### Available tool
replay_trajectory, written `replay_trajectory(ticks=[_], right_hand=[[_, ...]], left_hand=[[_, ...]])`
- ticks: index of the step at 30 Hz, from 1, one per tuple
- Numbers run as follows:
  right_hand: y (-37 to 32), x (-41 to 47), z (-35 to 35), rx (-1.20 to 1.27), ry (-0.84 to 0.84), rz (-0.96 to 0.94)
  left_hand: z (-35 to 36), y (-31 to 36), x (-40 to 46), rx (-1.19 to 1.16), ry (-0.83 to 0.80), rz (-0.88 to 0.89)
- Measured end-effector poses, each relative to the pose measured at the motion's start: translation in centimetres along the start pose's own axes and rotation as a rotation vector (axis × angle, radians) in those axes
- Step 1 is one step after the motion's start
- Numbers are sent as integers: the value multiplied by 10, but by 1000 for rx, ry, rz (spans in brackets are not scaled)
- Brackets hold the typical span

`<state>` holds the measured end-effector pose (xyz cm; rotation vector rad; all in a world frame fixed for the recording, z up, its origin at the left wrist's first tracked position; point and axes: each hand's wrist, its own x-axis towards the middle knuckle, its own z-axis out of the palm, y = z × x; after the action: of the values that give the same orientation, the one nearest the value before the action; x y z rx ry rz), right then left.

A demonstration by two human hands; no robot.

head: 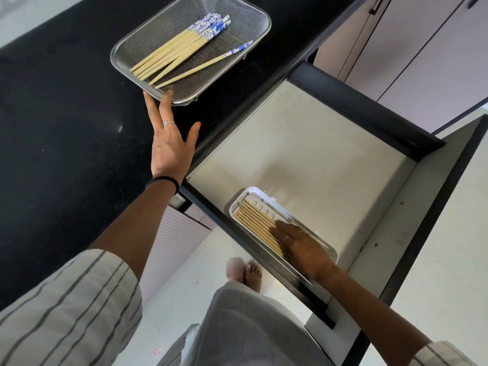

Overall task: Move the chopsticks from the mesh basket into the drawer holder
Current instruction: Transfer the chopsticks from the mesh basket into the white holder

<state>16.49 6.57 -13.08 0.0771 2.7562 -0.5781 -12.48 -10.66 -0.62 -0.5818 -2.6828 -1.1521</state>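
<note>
One view only — a wide-angle camera worn on the head, looking steeply down past the person's chest and both outstretched arms. It takes in the black countertop (pixel 66 107) at upper left, the open drawer (pixel 317 159) at centre right, and the floor (pixel 184 281) far below — edges bow with the lens.

Black countertop (pixel 66 101), lilac cabinets (pixel 412 48) (pale floor (pixel 184 273))

Yellow chopsticks (pixel 182 52) — blue-white patterned tops, perhaps floral — on black counter (pixel 66 101).
</note>
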Motion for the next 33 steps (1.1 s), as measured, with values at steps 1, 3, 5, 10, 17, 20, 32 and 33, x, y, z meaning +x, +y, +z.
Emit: replay_trajectory(ticks=[1,3,5,10,17,20,32,33], right_hand=[[0,1,-1,-17,-4,-36],[-1,4,-2,-53,-27,-106],[-2,6,-2,-80,-65,-142],[1,3,-1,-153,-93,-162],[0,1,-7,-177,-127,-184],[-1,2,-9,-181,-132,-188],[1,10,-5,-260,-124,-191],[2,9,-5,-263,-126,-195]], left_hand=[[0,0,0,-1,1,1],[1,-1,0,-6,0,0],[1,-1,0,-10,0,2],[1,0,0,6,11,-2],[0,0,0,-4,4,-5],[0,0,-1,4,4,-6],[-1,2,-1,13,-1,-18],[0,2,-2,14,0,-19]])
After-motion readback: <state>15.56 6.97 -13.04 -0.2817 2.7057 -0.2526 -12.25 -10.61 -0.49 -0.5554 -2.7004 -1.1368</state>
